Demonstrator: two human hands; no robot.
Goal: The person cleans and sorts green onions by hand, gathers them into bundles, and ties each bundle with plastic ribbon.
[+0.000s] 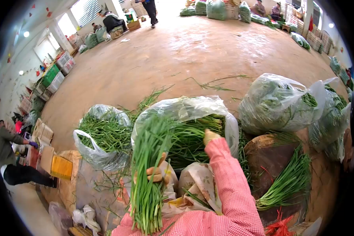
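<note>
My left hand (155,174) is closed around a thick bunch of green chives (145,200), held upright in front of me with the pale stem ends down. Over a large clear plastic bag (165,106), my right hand (211,136) grips some of the loose chives (196,137) at the bag's right side. Its fingertips are partly hidden among the stalks. Patterned cloth (198,179) covers my lap below the bag. To my right, another bunch of chives (287,177) lies on a dark board (269,157), near red ties (279,227).
A smaller open bag of greens (104,133) stands at left. Full plastic bags (279,104) sit at right. Loose stalks (216,84) lie on the brown floor (145,70). A person (11,153) bends by a yellow box (61,167) at far left; others are farther back.
</note>
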